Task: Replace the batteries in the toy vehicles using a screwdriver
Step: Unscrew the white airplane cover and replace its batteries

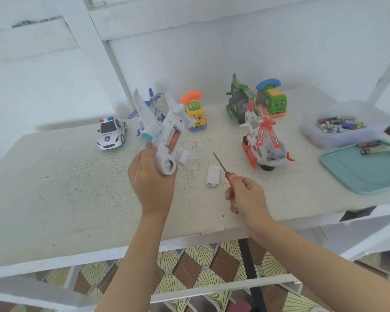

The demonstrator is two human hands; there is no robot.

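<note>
The left hand [152, 183] grips the belly-up toy plane [164, 134]; the right hand [248, 199] grips the screwdriver [229, 175]. Keep the plane still and pick its batteries [173, 138] out.

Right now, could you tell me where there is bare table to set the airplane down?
The widest bare patch of the table is front-left, between the police car and the near edge. A smaller one lies between the red helicopter and the teal tray. It is crowded at the back, around the green helicopter.

Head-worn camera looks steeply down, close over the table [54, 199].
</note>
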